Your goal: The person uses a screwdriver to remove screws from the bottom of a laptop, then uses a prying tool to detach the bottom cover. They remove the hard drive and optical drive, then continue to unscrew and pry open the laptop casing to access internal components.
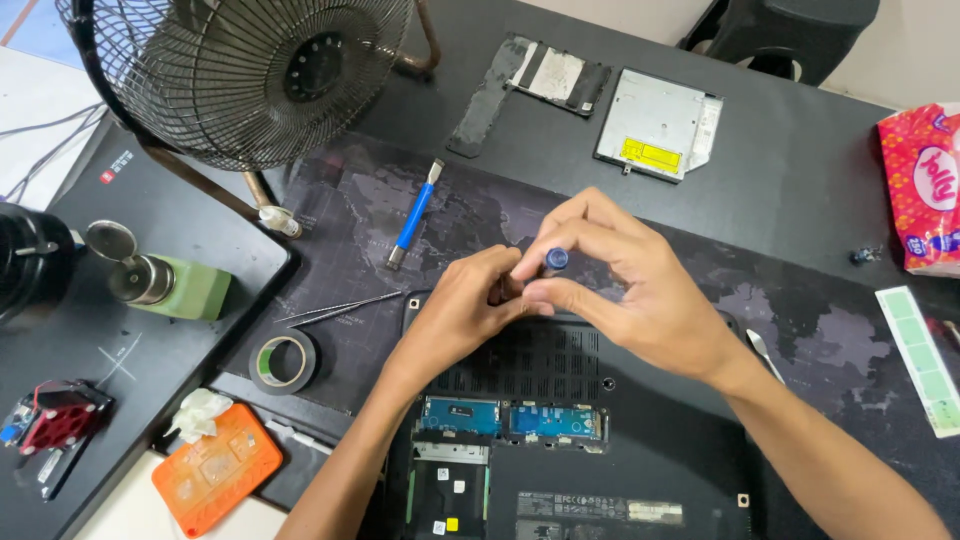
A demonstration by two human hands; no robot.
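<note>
— Pinching the blue-capped screwdriver [556, 260], are both hands closed on it?
— Yes: right hand [640, 300] at the cap, left hand [462, 312] lower, above the opened laptop [560, 400]. Best kept upright, I'd say, pressing lightly.

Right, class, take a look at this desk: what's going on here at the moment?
A person is working over a laptop that lies bottom-up on a dark desk mat, with one panel off and circuit boards exposed. Both hands meet above it: the right hand pinches a blue-capped screwdriver, and the left hand grips its lower part. A removed optical drive, a blue tool, tweezers and a tape roll lie around.
</note>
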